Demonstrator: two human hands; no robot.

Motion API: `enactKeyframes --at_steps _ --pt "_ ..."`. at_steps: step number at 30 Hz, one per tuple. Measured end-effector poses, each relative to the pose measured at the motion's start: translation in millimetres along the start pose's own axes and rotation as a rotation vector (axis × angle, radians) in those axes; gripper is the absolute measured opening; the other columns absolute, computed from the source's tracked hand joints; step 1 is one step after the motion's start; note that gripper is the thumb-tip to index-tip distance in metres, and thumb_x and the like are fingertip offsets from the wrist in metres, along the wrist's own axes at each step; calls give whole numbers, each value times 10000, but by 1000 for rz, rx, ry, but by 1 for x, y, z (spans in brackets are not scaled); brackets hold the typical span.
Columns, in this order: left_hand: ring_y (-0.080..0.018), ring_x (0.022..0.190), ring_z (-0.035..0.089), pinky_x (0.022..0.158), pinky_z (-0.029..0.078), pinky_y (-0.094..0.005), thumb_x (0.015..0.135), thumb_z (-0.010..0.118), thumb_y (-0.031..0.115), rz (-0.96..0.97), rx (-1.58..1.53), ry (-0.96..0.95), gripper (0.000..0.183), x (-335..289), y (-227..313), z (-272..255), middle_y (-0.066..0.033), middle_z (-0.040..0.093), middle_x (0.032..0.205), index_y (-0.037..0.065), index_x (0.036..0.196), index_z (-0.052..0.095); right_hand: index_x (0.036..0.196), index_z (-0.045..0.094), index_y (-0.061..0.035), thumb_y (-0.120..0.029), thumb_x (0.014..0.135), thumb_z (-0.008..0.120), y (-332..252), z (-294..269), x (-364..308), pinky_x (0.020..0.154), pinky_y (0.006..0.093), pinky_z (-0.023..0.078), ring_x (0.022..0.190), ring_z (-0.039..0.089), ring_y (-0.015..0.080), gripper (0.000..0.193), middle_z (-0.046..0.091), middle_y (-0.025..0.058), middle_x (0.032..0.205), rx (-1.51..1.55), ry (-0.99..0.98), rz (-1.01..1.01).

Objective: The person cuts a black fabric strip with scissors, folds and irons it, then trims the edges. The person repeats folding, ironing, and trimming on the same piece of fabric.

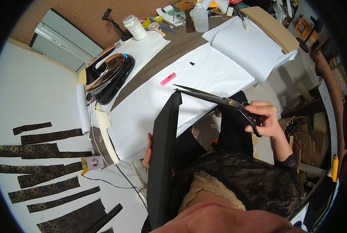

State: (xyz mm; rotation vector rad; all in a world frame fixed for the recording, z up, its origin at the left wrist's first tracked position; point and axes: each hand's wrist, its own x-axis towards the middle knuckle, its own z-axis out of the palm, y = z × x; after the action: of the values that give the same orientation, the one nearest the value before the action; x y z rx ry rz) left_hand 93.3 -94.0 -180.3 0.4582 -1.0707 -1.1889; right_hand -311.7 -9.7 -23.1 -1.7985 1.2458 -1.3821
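My right hand [267, 115] grips the black handles of a pair of scissors [206, 96], fingers through the loops. The blades are parted and point left, with their tips at the far upper corner of a long black panel [161, 155]. I cannot tell whether any material lies between the blades. My left hand [147, 152] holds the panel from its left side, mostly hidden behind it. The panel stands tilted in front of my body. Beyond the tips, a pink lighter [168, 79] and a small black scrap [192, 63] lie on white paper [142, 132].
An iron [110, 77] rests at the table's left, its cord hanging down. A white jar [135, 28], a squeeze bottle [200, 19] and stacked paper sheets [243, 46] line the far side. Patterned dark fabric strips [45, 190] lie on the white surface at left.
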Motion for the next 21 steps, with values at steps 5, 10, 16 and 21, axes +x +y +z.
enactKeyframes --at_steps 5,10,16,21 --pt "-312 1315 514 1192 305 -539 922 679 94 -134 -131 52 341 -4 1 -3 -95 606 1343 75 1262 649 1097 696 84 -236 694 886 0 4 4 494 257 340 568 491 104 548 562 50 699 -18 19 -20" --pt "-303 1308 518 1199 292 -546 926 663 82 -91 -31 38 324 -1 8 5 -89 608 1339 79 1250 655 1113 697 71 -233 685 901 1 4 3 490 255 339 570 497 102 563 574 52 704 -15 6 -37" --pt "-278 1308 520 1205 282 -544 936 642 85 -168 -32 105 287 -9 4 -4 -85 605 1344 83 1222 663 1123 695 61 -233 687 900 -3 3 4 492 256 350 571 500 110 565 574 56 705 -19 -7 -31" --pt "-274 1309 516 1205 278 -539 946 608 64 -64 32 58 282 -2 8 6 -87 601 1347 74 1224 657 1120 685 70 -216 688 889 -3 8 4 498 252 368 577 512 122 556 585 66 714 -101 54 -91"
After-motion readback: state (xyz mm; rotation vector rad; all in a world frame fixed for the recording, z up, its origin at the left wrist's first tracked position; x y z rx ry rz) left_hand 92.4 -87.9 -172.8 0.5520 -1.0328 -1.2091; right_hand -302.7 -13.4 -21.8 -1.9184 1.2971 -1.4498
